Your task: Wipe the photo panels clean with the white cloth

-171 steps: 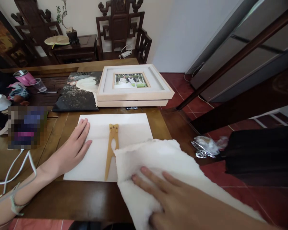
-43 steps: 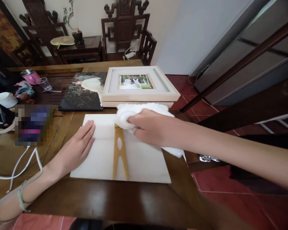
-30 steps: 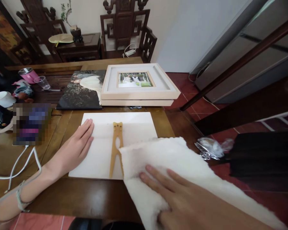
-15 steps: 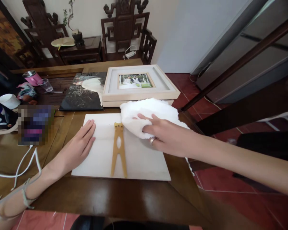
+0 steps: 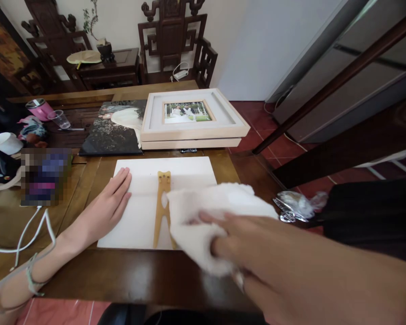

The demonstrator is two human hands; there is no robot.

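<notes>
A white board [image 5: 135,212] lies flat on the wooden table, with a tan A-shaped stand leg [image 5: 163,198] on it, its narrow end pointing away from me. My left hand [image 5: 113,198] rests on the board's left edge, fingers stretched out and lying flat. My right hand [image 5: 230,243], smeared by motion, grips a fluffy white cloth [image 5: 196,207]. The cloth covers the board's right part and overlaps the right side of the stand leg.
Behind the board are two stacked pale wooden photo frames [image 5: 192,133] and a dark photo panel [image 5: 118,131]. On the left are a pink mug [image 5: 39,109], a clear plastic cup [image 5: 61,119], a white cup [image 5: 6,142] and a white cable [image 5: 46,225]. The table's right edge borders red floor tiles.
My right hand has pulled the cloth toward me across the board, from its far right corner to its near right part. My left hand stays on the board's left edge.
</notes>
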